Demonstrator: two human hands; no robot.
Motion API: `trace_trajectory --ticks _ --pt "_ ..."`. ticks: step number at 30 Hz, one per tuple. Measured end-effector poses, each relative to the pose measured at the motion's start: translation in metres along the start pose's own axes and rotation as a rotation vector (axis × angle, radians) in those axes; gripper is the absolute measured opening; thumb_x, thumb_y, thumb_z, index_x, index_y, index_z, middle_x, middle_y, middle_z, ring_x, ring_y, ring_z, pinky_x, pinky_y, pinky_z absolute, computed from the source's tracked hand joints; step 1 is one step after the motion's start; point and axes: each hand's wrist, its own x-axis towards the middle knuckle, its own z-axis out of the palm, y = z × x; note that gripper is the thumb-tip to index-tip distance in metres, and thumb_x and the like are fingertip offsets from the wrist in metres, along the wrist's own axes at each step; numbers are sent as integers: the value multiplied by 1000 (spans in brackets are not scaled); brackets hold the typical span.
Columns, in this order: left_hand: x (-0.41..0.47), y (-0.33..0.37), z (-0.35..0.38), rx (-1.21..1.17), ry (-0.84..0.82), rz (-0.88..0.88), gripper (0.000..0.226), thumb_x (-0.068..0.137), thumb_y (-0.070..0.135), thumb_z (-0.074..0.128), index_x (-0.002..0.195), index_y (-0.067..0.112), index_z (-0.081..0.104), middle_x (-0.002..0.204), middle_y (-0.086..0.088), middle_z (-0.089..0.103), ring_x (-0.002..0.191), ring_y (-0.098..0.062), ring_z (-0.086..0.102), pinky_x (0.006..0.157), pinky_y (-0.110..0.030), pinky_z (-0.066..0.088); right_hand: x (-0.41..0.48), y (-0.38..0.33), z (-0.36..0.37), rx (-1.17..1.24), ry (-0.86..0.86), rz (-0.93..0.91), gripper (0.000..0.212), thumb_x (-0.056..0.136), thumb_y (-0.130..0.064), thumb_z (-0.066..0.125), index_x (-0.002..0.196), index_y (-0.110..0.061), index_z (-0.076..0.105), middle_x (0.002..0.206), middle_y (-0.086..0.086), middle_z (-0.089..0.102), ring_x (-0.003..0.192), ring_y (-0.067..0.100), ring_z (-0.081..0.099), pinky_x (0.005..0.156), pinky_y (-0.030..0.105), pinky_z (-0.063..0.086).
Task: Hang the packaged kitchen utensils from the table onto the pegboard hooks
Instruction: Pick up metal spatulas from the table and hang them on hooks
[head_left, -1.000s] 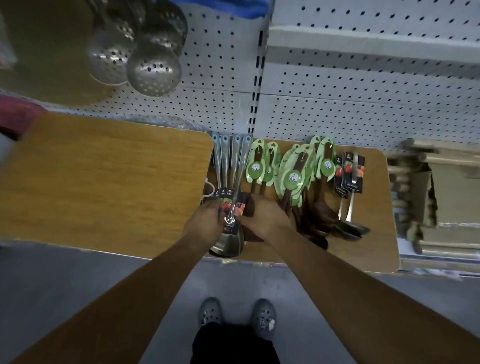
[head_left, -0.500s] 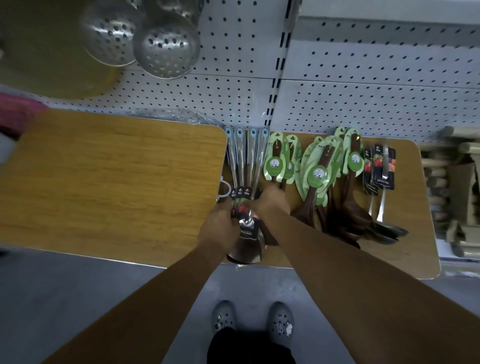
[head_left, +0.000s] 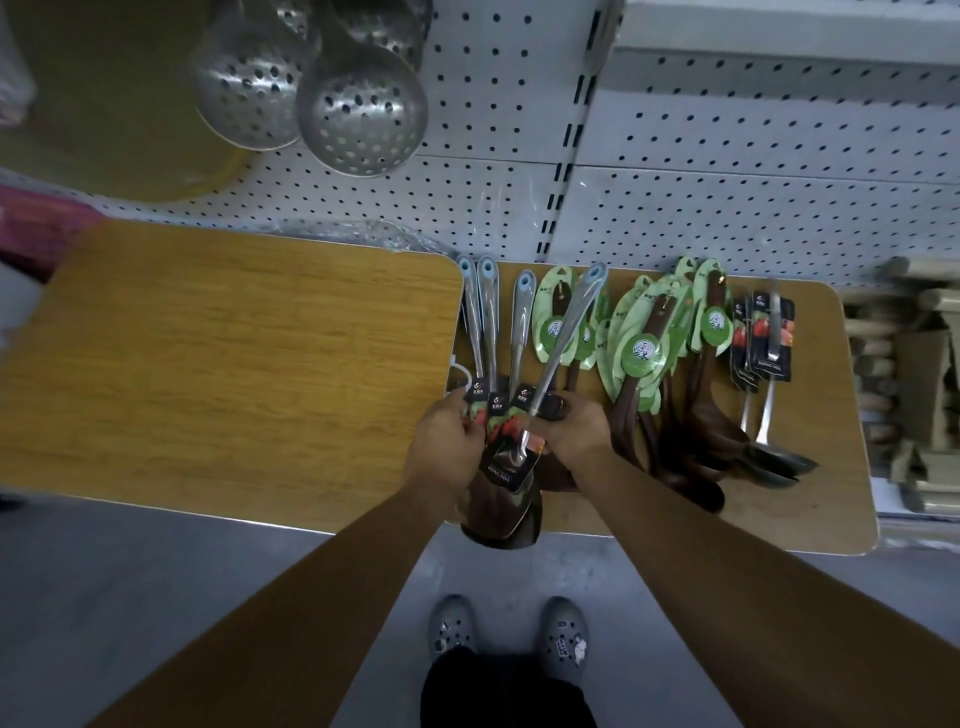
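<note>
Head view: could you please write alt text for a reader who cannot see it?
Left hand and right hand grip a bundle of packaged steel utensils on a wooden table. Green-carded wooden spoons lie beside; perforated skimmers hang on the pegboard.

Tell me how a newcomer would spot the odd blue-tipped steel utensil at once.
Find the right-hand wooden table under the pegboard. At its left end lie blue-tipped steel utensils. The slanted utensil tilts right across a green card; the other three lie straight.
</note>
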Motion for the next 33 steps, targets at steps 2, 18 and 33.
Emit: trace_trajectory --ticks 2,18,33 --pt "3 3 3 23 7 19 35 94 23 59 129 19 56 105 0 66 89 -15 64 76 -40 60 -3 1 -3 76 -18 22 41 71 -19 91 105 -8 71 89 7 75 58 14 61 47 21 49" --pt "16 16 28 47 -102 -230 17 86 30 72 98 18 67 92 3 69 73 -7 59 62 -23 45 -25 15 -68 515 -195 149 13 86 -3 73 98 -6 76 107 17 75 107 41 67 90 52 57" --pt "6 24 52 -4 -83 -223 25 79 28 80 92 20 61 79 15 58 73 7 50 56 -12 33 -65 32 -124 577 -330 84 25 94 -1 60 117 -7 69 113 18 72 104 38 70 86 48 59"
